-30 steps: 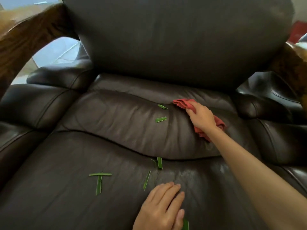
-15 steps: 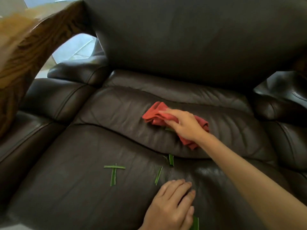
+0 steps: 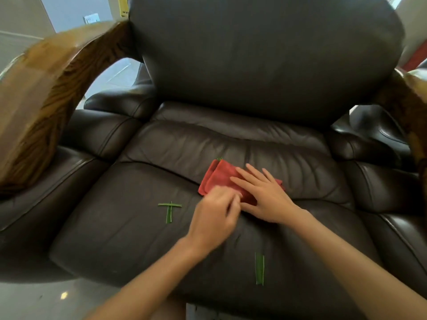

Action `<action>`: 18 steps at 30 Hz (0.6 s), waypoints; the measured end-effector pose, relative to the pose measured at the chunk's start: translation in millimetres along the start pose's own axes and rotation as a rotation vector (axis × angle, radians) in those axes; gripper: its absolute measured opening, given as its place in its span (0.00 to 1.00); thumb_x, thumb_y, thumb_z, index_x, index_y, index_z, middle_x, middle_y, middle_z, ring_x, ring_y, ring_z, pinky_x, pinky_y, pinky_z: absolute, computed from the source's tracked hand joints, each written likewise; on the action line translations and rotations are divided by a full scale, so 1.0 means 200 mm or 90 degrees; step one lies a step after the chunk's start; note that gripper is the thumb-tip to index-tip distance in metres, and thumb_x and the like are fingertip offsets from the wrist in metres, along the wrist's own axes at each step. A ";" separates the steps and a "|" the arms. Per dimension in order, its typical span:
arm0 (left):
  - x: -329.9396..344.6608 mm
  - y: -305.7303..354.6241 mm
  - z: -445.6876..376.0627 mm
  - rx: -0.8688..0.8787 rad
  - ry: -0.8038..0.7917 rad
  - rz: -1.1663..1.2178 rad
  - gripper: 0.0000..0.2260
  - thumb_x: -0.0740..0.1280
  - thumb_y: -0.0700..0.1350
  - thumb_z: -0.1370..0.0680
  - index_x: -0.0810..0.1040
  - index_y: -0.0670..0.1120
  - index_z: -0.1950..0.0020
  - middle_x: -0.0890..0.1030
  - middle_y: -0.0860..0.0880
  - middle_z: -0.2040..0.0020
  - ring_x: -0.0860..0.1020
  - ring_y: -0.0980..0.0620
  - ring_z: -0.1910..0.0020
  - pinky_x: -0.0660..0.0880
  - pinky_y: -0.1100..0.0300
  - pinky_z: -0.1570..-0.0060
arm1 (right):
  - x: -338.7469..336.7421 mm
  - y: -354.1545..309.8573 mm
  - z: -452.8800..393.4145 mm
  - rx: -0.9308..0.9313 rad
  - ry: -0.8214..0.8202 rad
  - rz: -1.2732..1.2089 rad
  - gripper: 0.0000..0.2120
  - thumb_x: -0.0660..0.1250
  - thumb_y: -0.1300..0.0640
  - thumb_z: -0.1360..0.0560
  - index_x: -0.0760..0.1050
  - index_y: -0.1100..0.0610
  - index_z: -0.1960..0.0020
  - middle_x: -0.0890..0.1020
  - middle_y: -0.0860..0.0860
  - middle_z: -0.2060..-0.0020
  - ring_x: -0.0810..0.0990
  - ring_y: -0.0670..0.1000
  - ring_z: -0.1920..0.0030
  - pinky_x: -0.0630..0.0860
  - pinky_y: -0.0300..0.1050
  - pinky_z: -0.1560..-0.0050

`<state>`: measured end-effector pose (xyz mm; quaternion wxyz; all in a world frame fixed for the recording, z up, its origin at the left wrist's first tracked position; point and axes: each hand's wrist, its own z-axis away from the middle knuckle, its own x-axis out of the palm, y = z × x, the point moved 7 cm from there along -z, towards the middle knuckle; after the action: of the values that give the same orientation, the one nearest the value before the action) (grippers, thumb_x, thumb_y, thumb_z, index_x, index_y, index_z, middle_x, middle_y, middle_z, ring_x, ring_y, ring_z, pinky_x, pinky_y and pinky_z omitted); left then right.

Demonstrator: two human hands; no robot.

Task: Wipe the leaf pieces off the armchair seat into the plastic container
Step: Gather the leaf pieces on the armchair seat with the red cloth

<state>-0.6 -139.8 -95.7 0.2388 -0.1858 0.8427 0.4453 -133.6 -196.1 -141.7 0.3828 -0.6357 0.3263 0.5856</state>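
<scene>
Head view: on the armchair seat (image 3: 115, 227), two crossed leaf pieces (image 3: 169, 210) lie left of your left hand (image 3: 213, 218), whose blurred fingers curl at the red cloth (image 3: 219, 179) (grip unclear). Your right hand (image 3: 265, 195) presses flat, fingers spread, on that cloth. Another leaf piece (image 3: 259, 269) lies nearer the front edge.

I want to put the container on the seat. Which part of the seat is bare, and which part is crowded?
Bare: the front left of the seat, left of the crossed leaf pieces, and the front right corner, right of the long leaf piece. Crowded: the middle, where the left hand and right hand meet at the red cloth.
</scene>
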 end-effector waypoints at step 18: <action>0.13 -0.56 -0.44 -0.027 -0.273 -0.376 0.20 0.54 0.48 0.19 0.62 0.45 0.28 0.57 0.46 0.23 0.54 0.48 0.25 0.58 0.47 0.29 | 0.03 0.07 -0.31 0.057 0.030 -0.117 0.22 0.55 0.49 0.21 0.60 0.46 0.27 0.62 0.48 0.26 0.55 0.50 0.24 0.50 0.54 0.26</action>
<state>15.9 -275.9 -141.3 0.5247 -0.3282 0.6742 0.4031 -113.8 -256.5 -146.8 0.4553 -0.6588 0.3017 0.5173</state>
